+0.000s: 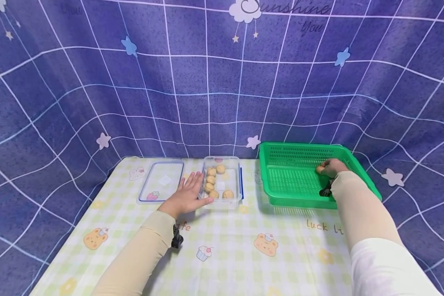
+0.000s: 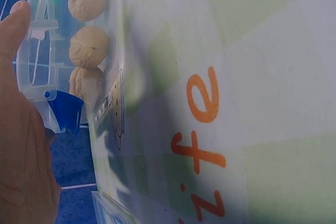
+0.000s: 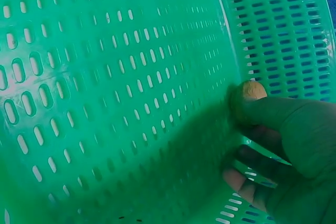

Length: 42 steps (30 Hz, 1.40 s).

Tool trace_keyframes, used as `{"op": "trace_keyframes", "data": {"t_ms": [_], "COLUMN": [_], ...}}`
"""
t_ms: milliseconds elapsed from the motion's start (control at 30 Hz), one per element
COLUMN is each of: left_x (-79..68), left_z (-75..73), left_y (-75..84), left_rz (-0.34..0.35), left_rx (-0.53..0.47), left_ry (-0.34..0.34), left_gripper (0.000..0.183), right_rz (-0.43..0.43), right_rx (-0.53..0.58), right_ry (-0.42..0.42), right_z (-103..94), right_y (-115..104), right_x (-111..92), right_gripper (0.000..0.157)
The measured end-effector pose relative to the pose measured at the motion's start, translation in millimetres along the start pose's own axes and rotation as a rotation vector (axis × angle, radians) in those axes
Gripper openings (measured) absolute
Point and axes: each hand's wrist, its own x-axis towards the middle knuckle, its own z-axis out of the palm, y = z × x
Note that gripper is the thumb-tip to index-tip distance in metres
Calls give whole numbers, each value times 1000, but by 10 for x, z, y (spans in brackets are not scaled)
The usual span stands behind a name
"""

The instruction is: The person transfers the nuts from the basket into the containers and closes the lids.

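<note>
A clear plastic box (image 1: 222, 203) holds several walnuts (image 1: 227, 194), most lined along its left side and front. My left hand (image 1: 186, 197) rests against the box's left side, fingers straight and thumb at the front corner. In the left wrist view, that hand (image 2: 23, 145) is beside the box's blue clip (image 2: 67, 111). My right hand (image 1: 334, 167) reaches into a green plastic basket (image 1: 281, 200) and pinches a walnut (image 3: 254, 90) between thumb and fingers, low by the basket wall. The right wrist view shows no other walnut on the visible basket floor.
A clear lid with a blue seal (image 1: 163, 181) lies flat on the table left of the box. A checked cloth with printed bears and cupcakes covers the table (image 1: 237, 263). Behind hangs a blue curtain (image 1: 222, 102) with white grid lines.
</note>
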Motion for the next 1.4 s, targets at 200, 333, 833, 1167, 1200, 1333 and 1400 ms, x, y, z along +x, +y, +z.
{"op": "trace_keyframes", "data": {"t_ms": [200, 333, 833, 1167, 1200, 1333, 1400], "left_x": [9, 4, 38, 5, 8, 18, 17], "left_z": [10, 6, 12, -40, -41, -34, -38], "left_y": [1, 1, -1, 42, 43, 31, 28], "left_rz": [-2, 4, 6, 1, 1, 7, 9], "left_rx": [0, 0, 7, -1, 2, 6, 7], "left_ry": [-8, -3, -3, 10, 9, 1, -1], "left_gripper": [103, 103, 104, 101, 101, 102, 102], "right_rz": [-20, -67, -83, -150, -156, -169, -179], "right_rx": [94, 111, 307, 411, 419, 423, 422], "right_ry": [-1, 2, 19, 67, 68, 82, 95], "right_z": [-12, -32, -16, 47, 53, 82, 91], "right_y": [35, -19, -392, -751, -785, -905, -966], "right_x": [-11, 3, -44, 15, 8, -12, -20], "right_gripper": [58, 64, 70, 60, 58, 57, 57]}}
